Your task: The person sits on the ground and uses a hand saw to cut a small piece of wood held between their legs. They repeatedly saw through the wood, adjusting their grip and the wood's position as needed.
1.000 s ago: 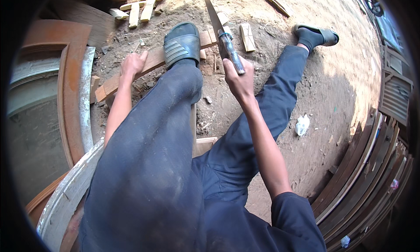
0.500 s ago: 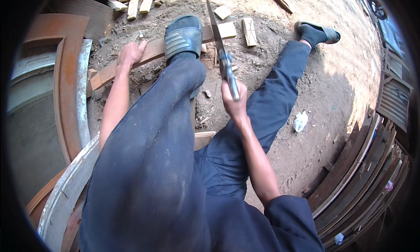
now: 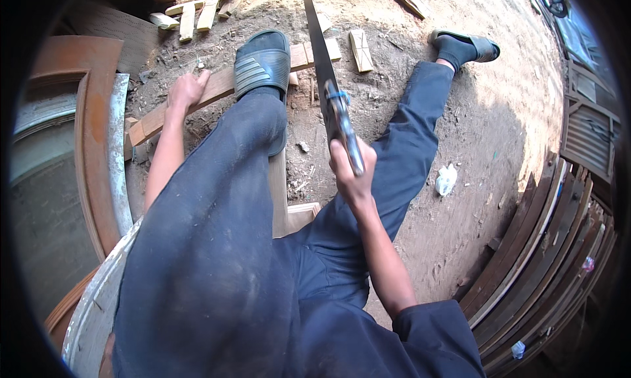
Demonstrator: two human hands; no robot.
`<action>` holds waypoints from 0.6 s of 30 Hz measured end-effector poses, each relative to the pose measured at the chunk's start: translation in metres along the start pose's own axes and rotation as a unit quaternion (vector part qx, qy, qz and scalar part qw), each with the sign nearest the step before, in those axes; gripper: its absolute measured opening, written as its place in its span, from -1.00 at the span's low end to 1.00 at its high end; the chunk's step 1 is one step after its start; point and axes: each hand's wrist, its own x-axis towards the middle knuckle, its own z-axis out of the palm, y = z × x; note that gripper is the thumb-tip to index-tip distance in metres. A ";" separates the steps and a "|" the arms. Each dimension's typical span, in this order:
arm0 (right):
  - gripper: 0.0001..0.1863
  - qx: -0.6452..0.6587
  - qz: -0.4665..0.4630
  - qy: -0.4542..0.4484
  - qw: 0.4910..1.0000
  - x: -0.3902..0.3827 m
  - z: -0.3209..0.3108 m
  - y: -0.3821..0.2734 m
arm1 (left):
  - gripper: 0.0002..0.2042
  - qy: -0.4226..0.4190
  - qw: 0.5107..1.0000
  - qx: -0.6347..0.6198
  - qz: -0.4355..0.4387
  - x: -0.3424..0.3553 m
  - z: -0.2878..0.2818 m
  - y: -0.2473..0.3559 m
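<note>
A handsaw (image 3: pixel 322 56) slants away from me, its handle in my right hand (image 3: pixel 355 171), whose fingers are wrapped round it. The blade crosses the far right part of a wooden bar (image 3: pixel 220 84), near pencil-like marks at its pale end. How deep the teeth sit in the wood cannot be made out. My left hand (image 3: pixel 188 91) is closed on the bar left of my foot, thumb sticking up. My slippered foot (image 3: pixel 262 64) presses on the bar between the two hands. Below that foot, part of a wooden support (image 3: pixel 279 187) shows.
Offcuts (image 3: pixel 207 11) lie at the far left, and a short block (image 3: pixel 361 50) rests right of the saw. A brown wooden frame (image 3: pixel 98 141) stands at left. Stacked boards (image 3: pixel 526 260) line the right. A white crumpled bag (image 3: pixel 445 180) lies on the dirt near my outstretched leg.
My right hand has drawn the saw back toward me, so its handle sits lower. The left hand and foot keep their places on the bar; the whole view has shifted slightly.
</note>
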 end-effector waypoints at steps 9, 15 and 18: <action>-0.74 -0.037 -0.046 -0.007 0.998 0.110 0.044 0.026 | -0.42 -0.013 1.000 -0.018 -0.012 -0.005 -0.003 0.003; -0.75 0.005 -0.039 0.007 0.999 0.102 0.047 0.030 | -0.43 -0.033 0.999 -0.017 -0.012 -0.002 0.000 -0.002; -0.74 0.010 -0.068 0.018 0.997 0.099 0.040 0.046 | -0.41 -0.002 1.000 -0.013 -0.003 0.001 0.004 -0.001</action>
